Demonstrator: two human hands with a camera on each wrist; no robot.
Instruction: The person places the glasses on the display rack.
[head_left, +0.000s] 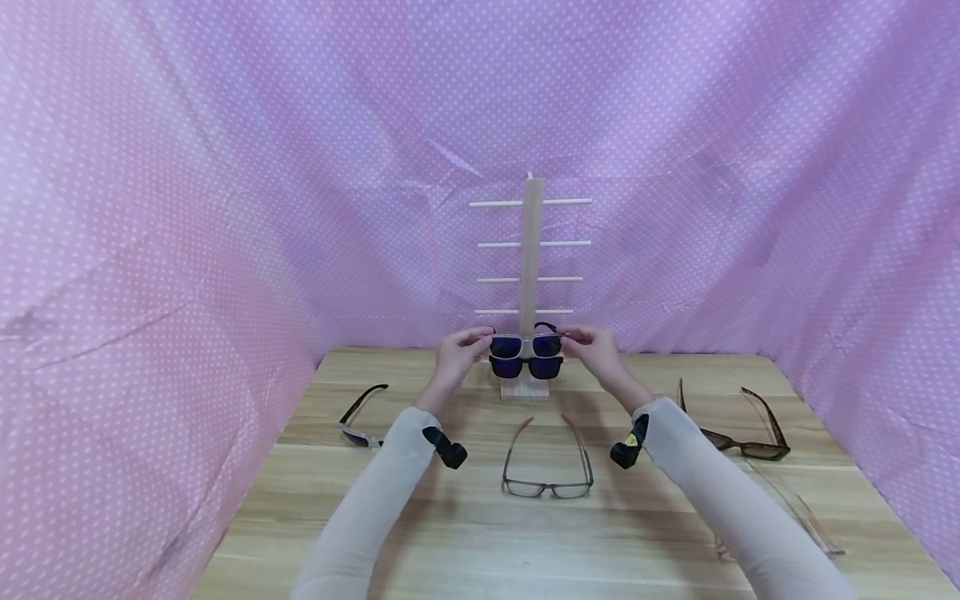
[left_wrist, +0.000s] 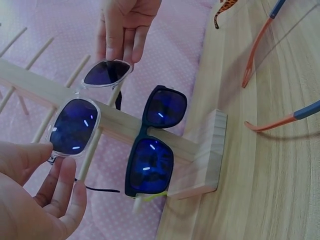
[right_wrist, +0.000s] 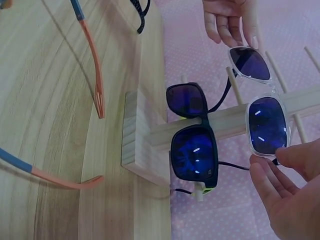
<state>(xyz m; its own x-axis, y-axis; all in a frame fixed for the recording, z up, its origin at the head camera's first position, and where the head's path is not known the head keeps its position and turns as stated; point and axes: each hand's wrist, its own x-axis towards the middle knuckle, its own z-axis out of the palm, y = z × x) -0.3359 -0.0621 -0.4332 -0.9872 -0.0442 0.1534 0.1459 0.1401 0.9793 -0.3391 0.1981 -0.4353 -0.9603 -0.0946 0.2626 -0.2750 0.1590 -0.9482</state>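
Both hands hold one pair of clear-framed sunglasses [head_left: 527,345] with dark blue lenses, at the post of a wooden display stand [head_left: 532,250]. My left hand [head_left: 459,354] pinches its left end between thumb and fingers, plain in the left wrist view, where the clear sunglasses [left_wrist: 75,126] cross the post. On the other end, my right hand [right_wrist: 295,185] pinches the frame near the hinge. Just below, a pair of black-framed sunglasses [right_wrist: 195,152] with blue lenses hangs on the lowest peg, close over the stand's base [left_wrist: 200,165].
Grey glasses with orange temple tips [head_left: 547,487] lie on the wooden table [head_left: 480,550] in front. Sunglasses [head_left: 360,435] lie at left, partly behind the left sleeve. Tortoiseshell glasses [head_left: 763,451] and a clear pair [head_left: 817,533] are at right. Several white pegs cross the post above.
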